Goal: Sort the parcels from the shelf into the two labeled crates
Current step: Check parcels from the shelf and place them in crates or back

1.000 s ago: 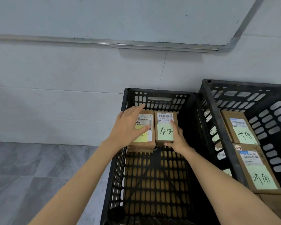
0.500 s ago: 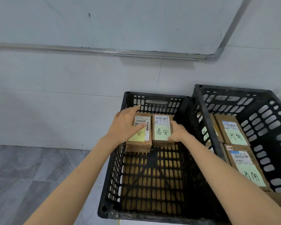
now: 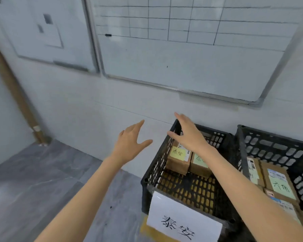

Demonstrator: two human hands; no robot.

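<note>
Two brown parcels lie side by side at the far end of the left black crate (image 3: 153, 173): the left parcel (image 3: 177, 160) and the right parcel (image 3: 199, 163), each with a yellow-green handwritten note. A white paper label (image 3: 182, 222) hangs on that crate's near wall. The right black crate (image 3: 269, 142) holds several parcels (image 3: 276, 182) with similar notes. My left hand (image 3: 129, 144) hovers in the air left of the crate, fingers spread, holding nothing. My right hand (image 3: 188, 133) is raised above the left crate's far corner, fingers straight, holding nothing.
A whiteboard (image 3: 182, 55) with a drawn grid hangs on the white wall behind the crates; a second board (image 3: 42, 32) hangs to its left. Grey tiled floor (image 3: 42, 180) stretches out left of the crates. A brown strip (image 3: 16, 95) runs up the left wall corner.
Both hands let go of the two parcels and rose out of the left crate. The view swung up and to the left, showing the whiteboard and the crate's front label.
</note>
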